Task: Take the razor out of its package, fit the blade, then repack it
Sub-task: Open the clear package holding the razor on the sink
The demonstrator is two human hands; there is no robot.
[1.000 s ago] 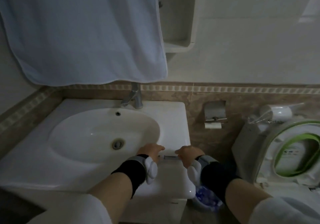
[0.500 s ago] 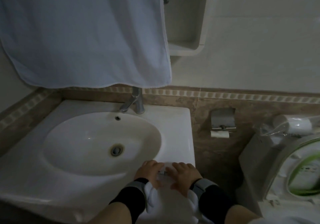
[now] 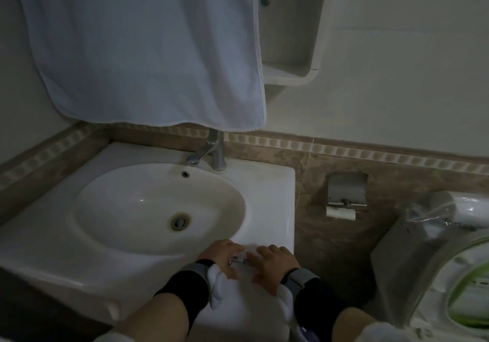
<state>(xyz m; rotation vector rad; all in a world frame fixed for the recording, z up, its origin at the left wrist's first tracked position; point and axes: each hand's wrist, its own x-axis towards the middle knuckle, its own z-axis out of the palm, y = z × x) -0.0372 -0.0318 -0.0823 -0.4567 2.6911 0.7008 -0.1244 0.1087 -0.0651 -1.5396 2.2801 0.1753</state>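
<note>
Head view, dim bathroom. My left hand [image 3: 221, 257] and my right hand [image 3: 270, 265] lie close together, palms down, on the front right corner of the white sink [image 3: 267, 196], just right of the basin. Between them a small metallic part of the razor [image 3: 239, 260] shows, lying flat on the ceramic; the fingertips of both hands reach toward it from either side. The light is too weak to tell which part of the razor this is, or whether a clear package lies under my hands. The grip of the left hand: fingers curled beside the metal piece, but I cannot tell whether they pinch it. The grip of the right hand: fingers spread flat on the surface, not clamped on anything that I can make out. Both wrists carry dark bands with grey straps and white pads.

Behind the basin stands a chrome tap [image 3: 209, 151]; a pale blue towel [image 3: 143, 47] hangs over it from above. On the tiled wall to the right sits a paper holder [image 3: 346, 196], and at far right the toilet [image 3: 423, 275] with its seat raised.
</note>
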